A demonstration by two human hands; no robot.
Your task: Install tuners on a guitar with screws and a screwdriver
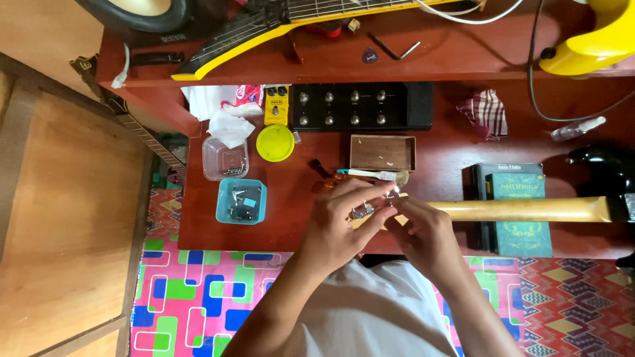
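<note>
A single head-worn camera looks almost straight down from above the person's chest, taking in a dark red table (463, 139) across the upper and middle frame. The left hand (340, 221) and right hand (423, 235) meet close beneath the lens, just below frame centre, forearms rising from the bottom edge. The view faces away from the body towards a raised shelf (423, 63) along the top edge. A patterned floor mat (192, 297) fills the lower left. No second view shares the scene.
</note>
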